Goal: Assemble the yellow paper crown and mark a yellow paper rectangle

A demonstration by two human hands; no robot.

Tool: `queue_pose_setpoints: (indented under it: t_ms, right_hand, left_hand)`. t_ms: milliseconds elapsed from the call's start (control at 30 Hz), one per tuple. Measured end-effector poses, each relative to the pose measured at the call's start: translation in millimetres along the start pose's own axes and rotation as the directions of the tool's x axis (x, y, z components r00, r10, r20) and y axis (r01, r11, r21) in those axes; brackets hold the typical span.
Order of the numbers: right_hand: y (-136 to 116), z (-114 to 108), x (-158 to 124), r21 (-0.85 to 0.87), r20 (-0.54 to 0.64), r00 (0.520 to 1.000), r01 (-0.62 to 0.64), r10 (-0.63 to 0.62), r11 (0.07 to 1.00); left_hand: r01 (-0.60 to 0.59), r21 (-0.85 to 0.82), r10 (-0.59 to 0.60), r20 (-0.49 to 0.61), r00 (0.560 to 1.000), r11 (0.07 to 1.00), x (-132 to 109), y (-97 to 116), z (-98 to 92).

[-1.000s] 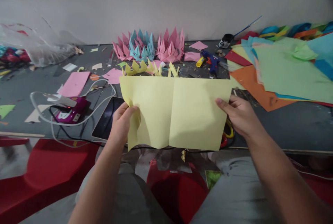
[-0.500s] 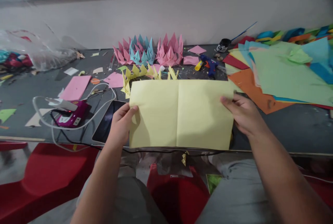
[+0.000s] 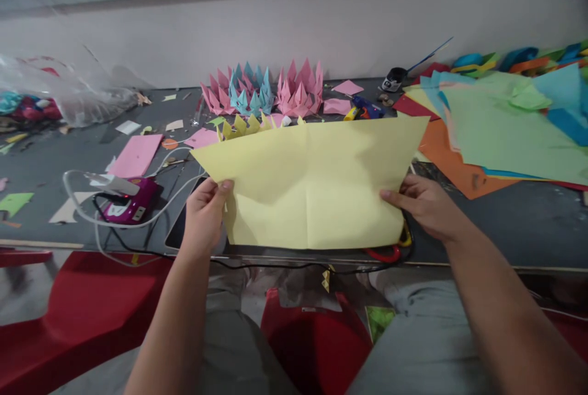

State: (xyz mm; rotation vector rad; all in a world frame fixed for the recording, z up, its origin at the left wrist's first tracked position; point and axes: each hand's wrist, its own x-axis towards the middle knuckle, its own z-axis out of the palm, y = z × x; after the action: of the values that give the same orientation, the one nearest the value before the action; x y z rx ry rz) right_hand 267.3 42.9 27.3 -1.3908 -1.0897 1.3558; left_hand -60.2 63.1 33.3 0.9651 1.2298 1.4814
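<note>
A sheet of yellow paper (image 3: 303, 184) with a crease down its middle is held up over the front of the table. My left hand (image 3: 205, 208) pinches its left edge between thumb and fingers. At the right edge, my right hand (image 3: 422, 205) grips the sheet the same way. The paper bows, its upper part flaring wider than the lower. Behind it, a yellow folded-paper crown (image 3: 243, 127) is partly covered. Red and yellow handles (image 3: 386, 253), perhaps of scissors, peek out below the sheet's lower right corner.
Pink paper crowns (image 3: 301, 92) and a blue paper crown (image 3: 252, 92) stand near the wall. A blue glue gun (image 3: 367, 107) lies right of them. Coloured sheets (image 3: 509, 125) pile up at right. A purple power adapter (image 3: 133, 202) with cables and a tablet (image 3: 177, 229) are at left.
The yellow sheet has unfolded or tilted so its top spreads wider and bends. Its lower edge has risen, showing the red handle. Both hands keep their hold.
</note>
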Motion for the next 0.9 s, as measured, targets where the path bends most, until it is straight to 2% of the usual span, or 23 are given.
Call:
queue_pose_setpoints:
  t_ms: [167, 267, 333, 433, 500, 633, 767, 900]
  right_hand:
    - [-3.5, 0.9, 1.3, 0.183, -0.129, 0.986, 0.124, -0.101, 0.975]
    - [-0.2, 0.2, 3.2, 0.181, -0.221, 0.954, 0.243, -0.201, 0.953]
    - [4.8, -3.3, 4.8, 0.168, -0.237, 0.945, 0.27, -0.227, 0.948]
    - [12.6, -12.2, 5.7, 0.116, -0.172, 0.961, 0.24, -0.218, 0.964]
    - [15.1, -17.4, 4.8, 0.0, -0.105, 0.964, 0.244, -0.242, 0.97]
    - [12.0, -19.6, 1.5, -0.19, -0.032, 0.921, 0.374, -0.387, 0.908]
    - [5.9, -15.4, -2.0, -0.198, 0.065, 0.877, 0.478, -0.476, 0.856]
    - [2.0, -13.4, -6.2, -0.203, 0.122, 0.876, 0.483, -0.467, 0.852]
  left_hand:
    - [0.181, 0.046, -0.181, -0.01, 0.983, 0.982, -1.6, 3.0, -1.1]
    - [0.305, 0.083, -0.305, -0.014, 0.952, 0.949, -2.7, 7.4, 0.2]
    - [0.347, 0.103, -0.347, -0.019, 0.938, 0.932, -2.6, 10.5, 0.4]
    - [0.38, 0.107, -0.379, -0.03, 0.925, 0.919, -1.3, 13.6, -0.8]
    - [0.405, 0.105, -0.404, -0.025, 0.914, 0.908, -0.3, 14.4, -2.5]
    - [0.452, 0.076, -0.453, 0.007, 0.891, 0.889, 0.1, 13.9, -5.6]
    - [0.47, 0.021, -0.471, 0.036, 0.881, 0.882, -0.7, 13.3, -5.9]
    - [0.459, 0.052, -0.461, 0.044, 0.886, 0.887, 0.8, 12.8, -6.1]
